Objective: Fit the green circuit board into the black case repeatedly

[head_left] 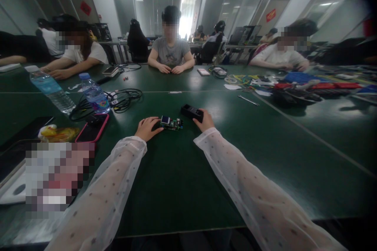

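Circuit board (174,124) and black case (188,111) are being held apart at the near side of the green table (176,188). The case is being gripped at its right end between the thumb and fingers of the right hand (205,120), its long axis slanting leftward and away. The board is being pinched at its left end by the left hand (147,127), its long axis running crosswise. The case's free end is being held just beyond the board's right end. The small screen (165,119) is being left uncovered.
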Available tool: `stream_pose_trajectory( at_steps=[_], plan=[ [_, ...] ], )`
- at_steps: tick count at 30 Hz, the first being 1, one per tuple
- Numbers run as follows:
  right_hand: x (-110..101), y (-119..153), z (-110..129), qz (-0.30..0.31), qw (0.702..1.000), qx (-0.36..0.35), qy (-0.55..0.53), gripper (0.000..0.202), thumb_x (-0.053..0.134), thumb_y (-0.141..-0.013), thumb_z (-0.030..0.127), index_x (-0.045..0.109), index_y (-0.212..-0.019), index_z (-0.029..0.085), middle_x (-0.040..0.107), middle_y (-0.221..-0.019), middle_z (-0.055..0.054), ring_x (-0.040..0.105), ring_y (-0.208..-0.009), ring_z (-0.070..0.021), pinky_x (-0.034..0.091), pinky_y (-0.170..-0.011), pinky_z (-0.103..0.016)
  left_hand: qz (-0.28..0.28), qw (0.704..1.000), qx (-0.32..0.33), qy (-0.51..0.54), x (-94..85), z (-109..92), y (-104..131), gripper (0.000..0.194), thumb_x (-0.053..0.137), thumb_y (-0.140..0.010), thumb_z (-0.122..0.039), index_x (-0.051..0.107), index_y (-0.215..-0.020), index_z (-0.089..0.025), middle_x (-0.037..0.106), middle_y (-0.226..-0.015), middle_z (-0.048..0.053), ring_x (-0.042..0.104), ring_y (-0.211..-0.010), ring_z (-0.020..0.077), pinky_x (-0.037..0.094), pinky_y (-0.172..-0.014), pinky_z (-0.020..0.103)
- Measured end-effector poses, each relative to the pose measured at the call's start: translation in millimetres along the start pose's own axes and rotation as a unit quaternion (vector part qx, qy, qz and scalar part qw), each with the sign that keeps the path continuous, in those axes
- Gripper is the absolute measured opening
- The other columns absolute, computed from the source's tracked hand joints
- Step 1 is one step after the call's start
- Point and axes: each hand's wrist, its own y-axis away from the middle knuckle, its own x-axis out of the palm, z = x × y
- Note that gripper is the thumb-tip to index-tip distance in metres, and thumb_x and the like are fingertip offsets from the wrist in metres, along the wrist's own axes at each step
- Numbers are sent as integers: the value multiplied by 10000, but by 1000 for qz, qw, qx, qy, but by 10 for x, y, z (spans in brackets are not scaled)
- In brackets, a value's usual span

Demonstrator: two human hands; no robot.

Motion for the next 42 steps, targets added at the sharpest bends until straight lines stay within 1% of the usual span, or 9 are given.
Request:
stream_pose_trajectory(
  at_steps=[9, 16, 21, 30, 37, 42],
  plan=[
    [-5, 4, 15, -5, 1000, -10, 7, 576, 630, -733, 311, 439, -1260, 179, 568, -1204, -150, 553, -1073, -339, 464, -907, -546, -10, 1000, 3, -1, 21, 8, -2, 450, 486, -887, -553, 519, -1256, -298, 505, -1358, 35, 420, -1272, 268, 274, -1062, 481],
    [5, 2, -4, -4, 1000, -15, 14, 581, 623, -736, 320, 429, -1267, 181, 567, -1202, -143, 551, -1074, -340, 469, -899, -549, -3, 1000, 3, -3, 5, -5, -1, 454, 465, -894, -559, 518, -1255, -288, 502, -1361, 36, 423, -1272, 264, 283, -1060, 484],
    [3, 1, -4, 5, 1000, -15, 21, 591, 619, -744, 317, 422, -1279, 160, 554, -1226, -161, 543, -1087, -354, 468, -898, -547, -3, 1000, 5, -4, 9, 8, -5, 462, 467, -893, -559, 516, -1259, -280, 498, -1367, 40, 423, -1272, 269, 284, -1060, 488],
    [-29, 25, 53, 12, 999, -10, 31, 598, 623, -750, 315, 421, -1288, 148, 552, -1232, -167, 538, -1097, -357, 467, -908, -540, 3, 1000, 3, 0, -2, 4, -2, 471, 464, -893, -562, 514, -1266, -277, 492, -1371, 41, 415, -1277, 277, 268, -1069, 498],
    [-51, 32, 83, 13, 1000, -5, 27, 586, 626, -742, 300, 425, -1279, 179, 558, -1223, -147, 543, -1092, -344, 466, -908, -539, 2, 1000, 7, -4, -2, 5, 2, 495, 479, -881, -580, 501, -1269, -273, 491, -1374, 48, 417, -1275, 271, 277, -1056, 504],
    [-49, 28, 84, 20, 999, -3, 40, 602, 626, -750, 311, 417, -1288, 140, 551, -1245, -163, 536, -1101, -349, 465, -916, -520, -8, 1000, 11, -6, 14, 11, -1, 470, 479, -887, -570, 505, -1253, -276, 503, -1361, 45, 425, -1269, 265, 291, -1046, 492]
  ],
)
